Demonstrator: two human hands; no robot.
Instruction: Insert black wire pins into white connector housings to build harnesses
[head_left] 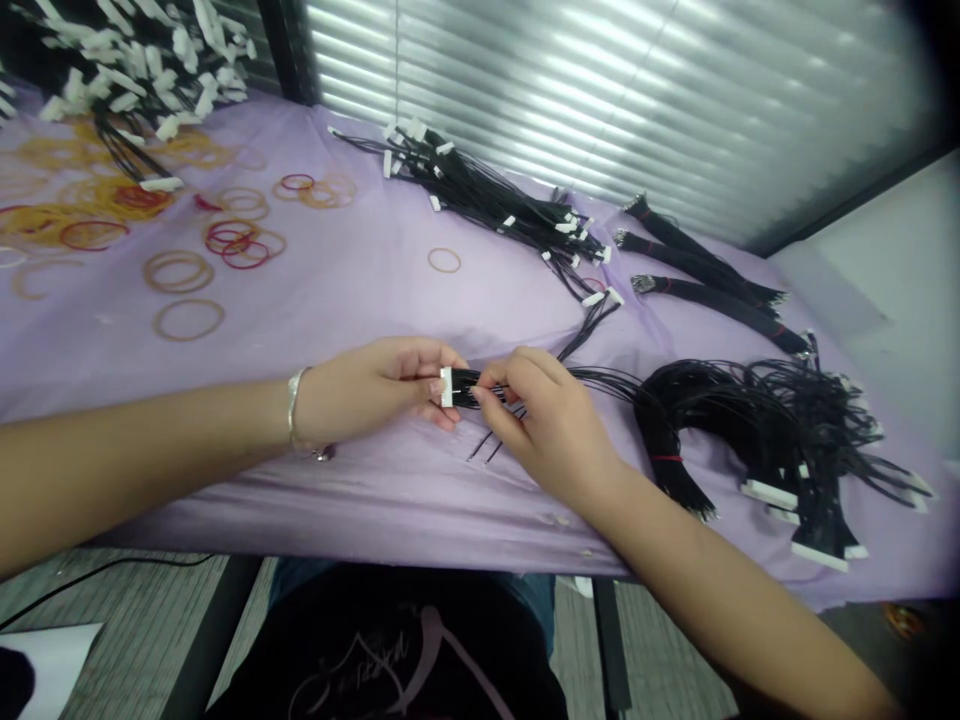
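My left hand [371, 390] holds a white multi-pin connector [447, 387] between thumb and fingers, with its black wires [469, 388] running to the right. My right hand [547, 430] pinches those wires just beside the connector. Their loose strands trail past my right hand toward a large heap of black wire harnesses [720, 420] with white connectors. Two thin wire ends [484, 448] stick out below my fingers. A metal bangle [292, 408] circles my left wrist.
A lilac sheet [337, 510] covers the table. Rubber bands [187, 320] lie scattered at the left, a wire bundle [480, 195] at the back, and several taped black harnesses [712, 275] at the right. Window blinds [600, 90] stand behind the table.
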